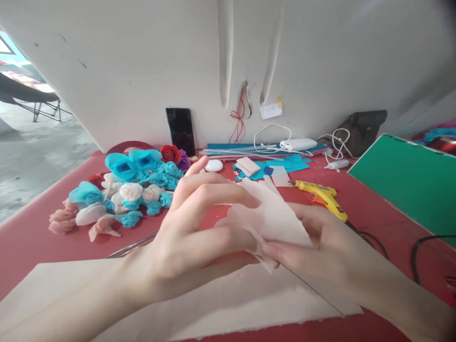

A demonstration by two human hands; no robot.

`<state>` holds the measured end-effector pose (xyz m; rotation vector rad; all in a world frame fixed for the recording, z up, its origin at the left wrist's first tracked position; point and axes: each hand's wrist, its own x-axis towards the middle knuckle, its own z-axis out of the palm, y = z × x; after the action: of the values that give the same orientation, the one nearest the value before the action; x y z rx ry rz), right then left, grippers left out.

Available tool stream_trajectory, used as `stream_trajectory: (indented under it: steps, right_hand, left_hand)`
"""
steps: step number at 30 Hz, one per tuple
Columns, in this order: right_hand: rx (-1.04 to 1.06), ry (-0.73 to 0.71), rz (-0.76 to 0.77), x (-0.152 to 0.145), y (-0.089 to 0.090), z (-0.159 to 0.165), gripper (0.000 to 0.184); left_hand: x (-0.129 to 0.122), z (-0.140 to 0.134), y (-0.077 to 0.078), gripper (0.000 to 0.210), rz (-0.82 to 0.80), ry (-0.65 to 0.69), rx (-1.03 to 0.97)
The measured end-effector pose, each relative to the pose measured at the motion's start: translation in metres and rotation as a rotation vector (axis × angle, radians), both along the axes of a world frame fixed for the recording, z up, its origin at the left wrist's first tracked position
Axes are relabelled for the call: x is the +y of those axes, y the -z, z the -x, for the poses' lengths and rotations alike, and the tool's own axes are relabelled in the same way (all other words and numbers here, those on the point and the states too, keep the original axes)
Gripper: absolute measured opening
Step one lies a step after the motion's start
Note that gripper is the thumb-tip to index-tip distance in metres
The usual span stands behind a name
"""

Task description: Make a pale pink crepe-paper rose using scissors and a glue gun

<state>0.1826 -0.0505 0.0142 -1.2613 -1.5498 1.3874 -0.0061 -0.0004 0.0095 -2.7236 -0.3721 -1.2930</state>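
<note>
A piece of thin pale pink paper (270, 209) is held between my two hands above the table. My left hand (203, 223) reaches across from the left, its fingers bent over the paper and its index finger raised. My right hand (313, 237) pinches the lower edge of the paper, thumb on top. From this pinch a thin wire (313, 289) slants down to the right. Beneath both hands lies a large pale sheet (221, 308). The paper hides some of my right fingers.
Blue, white, pink and red paper flowers (130, 192) are heaped on the left of the red table (32, 237). A yellow glue gun (322, 194) lies at right, near a green board (409, 185). A phone (181, 130) leans on the wall; blue paper pieces (292, 164) lie behind.
</note>
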Motion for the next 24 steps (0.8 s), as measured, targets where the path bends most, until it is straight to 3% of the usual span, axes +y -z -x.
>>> stream_trajectory:
  steps: [2,4,7,11,16,21,24]
  right_hand:
    - [0.016,-0.005,-0.028,0.0,0.0,0.0,0.004]
    - [0.043,-0.016,-0.028,0.0,-0.001,0.002,0.005]
    - [0.067,-0.01,-0.014,0.001,-0.004,0.004,0.021]
    - [0.035,0.018,-0.024,0.0,-0.007,0.005,0.027]
    - [-0.102,0.17,-0.054,-0.004,-0.003,0.003,0.024]
    - [-0.151,0.003,-0.018,-0.005,-0.004,0.002,0.01]
    - [-0.222,0.013,0.023,-0.007,-0.006,0.001,0.02]
  left_hand:
    - [0.0,0.0,0.003,0.009,0.044,0.007,-0.037]
    - [0.001,-0.001,0.008,0.034,0.165,0.016,-0.115]
    - [0.002,-0.002,0.015,0.075,0.498,0.089,-0.203]
    - [0.002,-0.004,0.017,0.096,0.72,0.131,-0.259]
    - [-0.004,-0.006,0.013,0.096,0.864,0.191,-0.246]
    - [-0.01,-0.004,0.01,0.091,0.876,0.179,-0.197]
    - [-0.011,-0.002,0.01,0.089,0.817,0.149,-0.149]
